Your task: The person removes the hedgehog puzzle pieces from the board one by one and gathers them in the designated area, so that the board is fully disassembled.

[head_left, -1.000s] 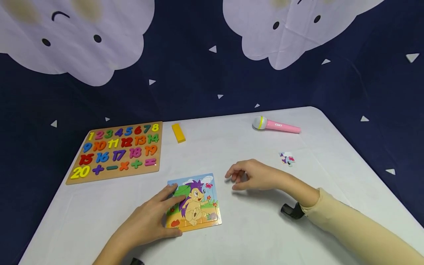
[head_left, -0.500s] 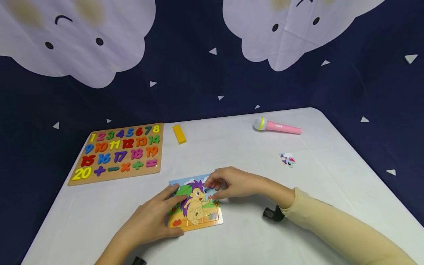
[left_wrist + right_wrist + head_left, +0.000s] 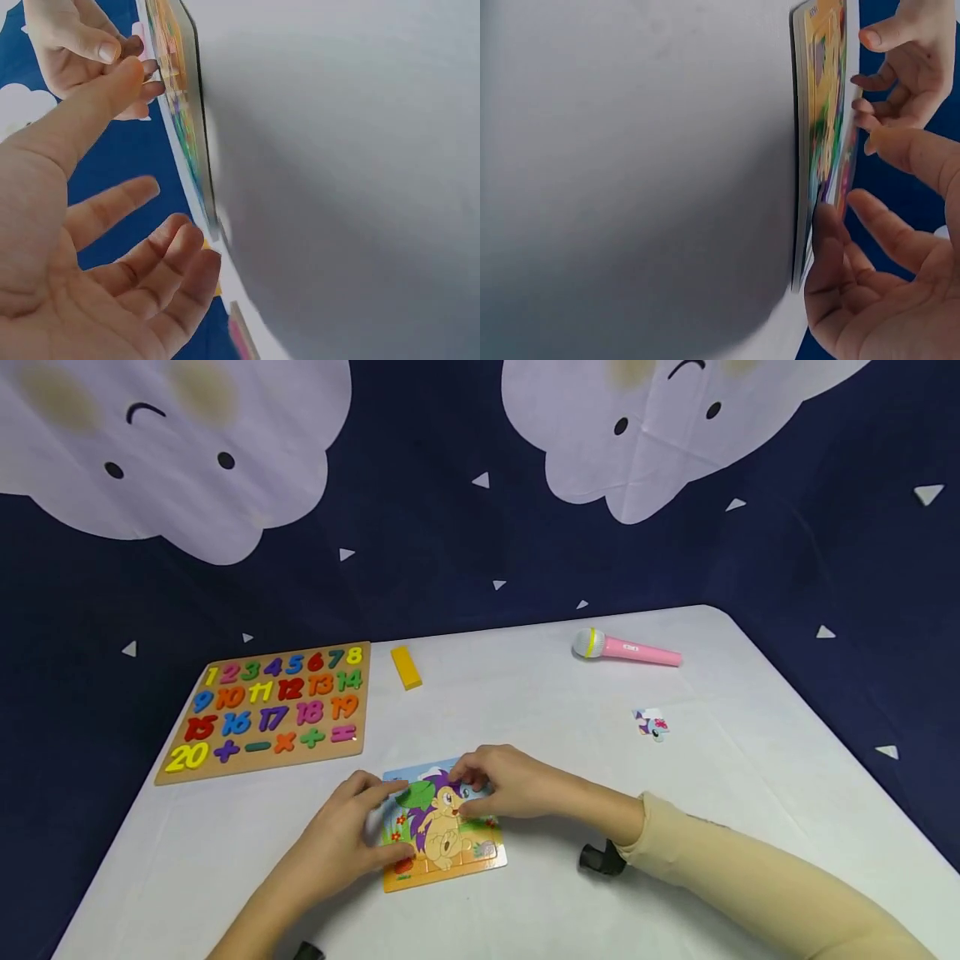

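Observation:
A hedgehog jigsaw puzzle (image 3: 442, 839) in a square tray lies flat on the white table, near its front middle. At its left edge my left hand (image 3: 337, 827) has thumb and fingers spread, with nothing between them. My right hand (image 3: 517, 783) is over the upper right part of the puzzle, thumb and index finger apart. In the right wrist view, the lower fingers (image 3: 826, 255) of that hand rest on the puzzle board (image 3: 825, 112). The left wrist view has my left fingers (image 3: 112, 206) loosely bent beside the puzzle's edge (image 3: 199, 112).
A wooden number board (image 3: 262, 710) lies at the back left, a yellow block (image 3: 407, 667) beside it. Toward the back right are a pink toy microphone (image 3: 630, 648) and a small patch of loose puzzle pieces (image 3: 651, 725). A dark cloth with clouds (image 3: 420, 485) hangs behind the table.
My right hand has moved left from beside the puzzle to over its upper right part. My left hand has lifted slightly off the puzzle's left side, uncovering more of the picture.

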Tool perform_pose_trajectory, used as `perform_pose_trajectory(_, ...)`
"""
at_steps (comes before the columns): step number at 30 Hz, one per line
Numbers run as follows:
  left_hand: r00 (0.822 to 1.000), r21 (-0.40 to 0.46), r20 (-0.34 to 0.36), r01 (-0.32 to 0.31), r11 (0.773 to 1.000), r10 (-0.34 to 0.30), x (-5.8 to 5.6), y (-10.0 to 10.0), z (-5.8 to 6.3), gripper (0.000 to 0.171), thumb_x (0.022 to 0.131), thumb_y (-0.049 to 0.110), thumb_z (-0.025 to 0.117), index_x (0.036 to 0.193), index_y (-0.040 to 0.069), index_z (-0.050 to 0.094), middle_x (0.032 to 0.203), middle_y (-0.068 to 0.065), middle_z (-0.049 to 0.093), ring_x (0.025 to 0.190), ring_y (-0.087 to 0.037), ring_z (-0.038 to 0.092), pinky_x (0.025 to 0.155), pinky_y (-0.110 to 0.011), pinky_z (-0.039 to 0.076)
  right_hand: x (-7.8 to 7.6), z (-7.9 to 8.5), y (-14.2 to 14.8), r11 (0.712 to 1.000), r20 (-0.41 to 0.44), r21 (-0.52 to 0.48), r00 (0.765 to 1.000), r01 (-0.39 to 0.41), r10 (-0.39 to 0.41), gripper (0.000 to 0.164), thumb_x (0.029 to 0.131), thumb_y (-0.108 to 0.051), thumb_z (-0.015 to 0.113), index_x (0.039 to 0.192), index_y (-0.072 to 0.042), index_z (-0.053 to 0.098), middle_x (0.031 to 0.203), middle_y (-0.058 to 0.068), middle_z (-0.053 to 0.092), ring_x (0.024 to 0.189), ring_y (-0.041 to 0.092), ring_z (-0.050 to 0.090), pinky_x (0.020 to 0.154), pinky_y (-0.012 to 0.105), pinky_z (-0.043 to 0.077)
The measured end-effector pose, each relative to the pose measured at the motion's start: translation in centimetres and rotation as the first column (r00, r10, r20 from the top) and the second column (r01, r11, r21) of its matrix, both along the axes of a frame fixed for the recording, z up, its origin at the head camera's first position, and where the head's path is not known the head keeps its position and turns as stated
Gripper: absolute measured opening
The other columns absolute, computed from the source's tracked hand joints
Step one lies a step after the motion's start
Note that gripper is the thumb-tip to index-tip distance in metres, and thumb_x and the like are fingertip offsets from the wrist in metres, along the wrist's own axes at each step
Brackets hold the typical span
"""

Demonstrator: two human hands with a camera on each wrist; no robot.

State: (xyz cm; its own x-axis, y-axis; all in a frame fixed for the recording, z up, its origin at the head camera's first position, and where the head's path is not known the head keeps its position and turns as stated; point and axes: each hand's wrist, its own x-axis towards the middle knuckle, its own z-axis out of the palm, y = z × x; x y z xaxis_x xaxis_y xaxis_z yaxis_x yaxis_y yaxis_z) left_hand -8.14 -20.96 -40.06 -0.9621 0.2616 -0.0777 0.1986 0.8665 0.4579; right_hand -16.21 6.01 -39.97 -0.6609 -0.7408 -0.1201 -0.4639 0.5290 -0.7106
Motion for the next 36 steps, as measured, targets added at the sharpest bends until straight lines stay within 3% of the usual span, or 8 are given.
perform_pose_trajectory(5,0.998,0.063,0.066,-0.023,0.998,0.018,-0.6,-0.9,-0.4,0.083,0.074,0.043,0.100,0.145,0.017,0.067,0.112,0.005,0.062,0.096,-0.010,0.055,0.082,-0.028,0.055,0.0,-0.1,-0.7,0.999,0.016,-0.004,0.999,0.036,-0.036,0.043,0.093,-0.024,0.084,0.130,-0.006,0.072,0.112,0.003,0.073,0.099,0.016,0.063,0.088,0.024,0.055)
perform_pose_trajectory(12,0.997,0.078,0.077,-0.014,0.997,0.008,-1.2,-0.9,-0.7,0.081,0.073,0.034,0.101,0.144,0.013,0.067,0.108,0.003,0.060,0.095,-0.012,0.053,0.080,-0.026,0.052,-0.2,-0.5,-1.6,0.996,0.003,0.010,0.996,0.091,-0.091,0.039,0.092,-0.021,0.085,0.126,-0.005,0.074,0.095,0.003,0.067,0.087,0.014,0.056,0.077,0.023,0.049)
perform_pose_trajectory(16,0.996,0.102,0.088,-0.008,0.995,-0.001,-1.4,-0.7,-0.7,0.079,0.074,0.029,0.101,0.144,0.013,0.068,0.111,0.001,0.058,0.096,-0.013,0.052,0.076,-0.023,0.048,-0.1,-0.6,-1.9,0.993,-0.015,0.023,0.993,0.120,-0.120,0.042,0.091,-0.021,0.087,0.127,-0.006,0.074,0.094,0.003,0.067,0.087,0.014,0.055,0.076,0.024,0.048)
perform_pose_trajectory(23,0.992,0.165,0.103,0.054,0.985,-0.072,-1.7,-0.9,-0.6,0.077,0.076,0.028,0.100,0.144,0.010,0.068,0.112,-0.001,0.056,0.096,-0.016,0.049,0.071,-0.022,0.043,0.0,-0.7,-2.5,0.986,-0.029,0.036,0.987,0.162,-0.161,0.044,0.088,-0.020,0.089,0.128,-0.006,0.074,0.096,0.002,0.068,0.088,0.015,0.055,0.078,0.027,0.049)
perform_pose_trajectory(29,0.987,0.161,0.144,0.052,0.986,-0.076,-2.0,-0.9,-0.5,0.078,0.078,0.026,0.098,0.148,0.011,0.066,0.109,0.000,0.053,0.095,-0.016,0.048,0.071,-0.022,0.043,-0.1,-1.0,-2.8,0.982,-0.042,0.048,0.983,0.183,-0.181,0.046,0.087,-0.020,0.090,0.128,-0.008,0.074,0.102,0.002,0.070,0.092,0.015,0.056,0.082,0.030,0.050)
perform_pose_trajectory(36,0.982,0.157,0.160,0.072,0.985,-0.097,-2.0,-0.9,-0.5,0.079,0.080,0.025,0.097,0.150,0.008,0.064,0.111,-0.001,0.052,0.094,-0.016,0.047,0.069,-0.022,0.042,-0.2,-1.1,-3.0,0.980,-0.061,0.056,0.981,0.189,-0.185,0.049,0.086,-0.022,0.091,0.129,-0.007,0.074,0.097,0.000,0.068,0.089,0.014,0.054,0.077,0.027,0.047)
